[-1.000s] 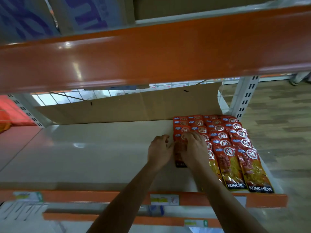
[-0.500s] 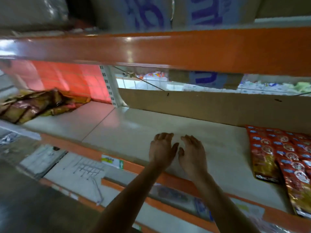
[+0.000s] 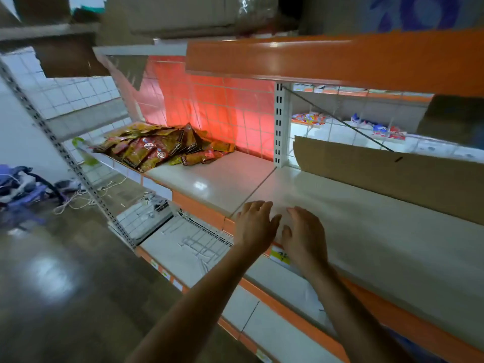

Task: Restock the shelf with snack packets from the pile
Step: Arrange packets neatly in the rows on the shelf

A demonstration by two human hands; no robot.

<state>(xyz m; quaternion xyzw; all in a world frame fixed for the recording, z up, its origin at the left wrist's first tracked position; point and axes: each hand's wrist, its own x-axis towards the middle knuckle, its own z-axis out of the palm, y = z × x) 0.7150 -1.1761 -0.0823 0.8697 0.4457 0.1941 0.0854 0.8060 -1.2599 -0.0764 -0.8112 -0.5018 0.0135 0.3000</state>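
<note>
Far left, on the floor (image 3: 65, 271): a heap of purple and blue clutter (image 3: 18, 184), with a pale cord (image 3: 78, 199) trailing loose beside it. A slotted post (image 3: 65, 158) slants up in front. Next, the pile (image 3: 157, 150) of snack packets, red and gold with dark edges. It lies jumbled at the left end of the shelf (image 3: 214, 183), against a tiled back wall (image 3: 209, 108) lit red. The packets overlap at all angles and a few reach the front lip. I read bare white board between the pile and a white upright (image 3: 279, 124) that splits the shelf into two bays. Below, a lower shelf holds wire dividers (image 3: 204, 242) lying flat. Centre: left hand (image 3: 255, 226) palm down over the shelf's front edge, fingers loosely spread, gripping nothing. Right hand (image 3: 305, 239) just beside it, thumbs nearly meeting, also palm down, fingers apart, nothing in it. I cannot tell whether either palm touches the board. Both hands are well apart from the pile. A yellow tag (image 3: 280, 256) shows on the orange edge strip between the wrists. Right: a cardboard sheet (image 3: 392, 176) stands along the back of the right bay. Through the mesh behind it I see small coloured packs (image 3: 309, 117) on another shelf, too blurred to identify. An orange beam (image 3: 340, 58) runs overhead.
</note>
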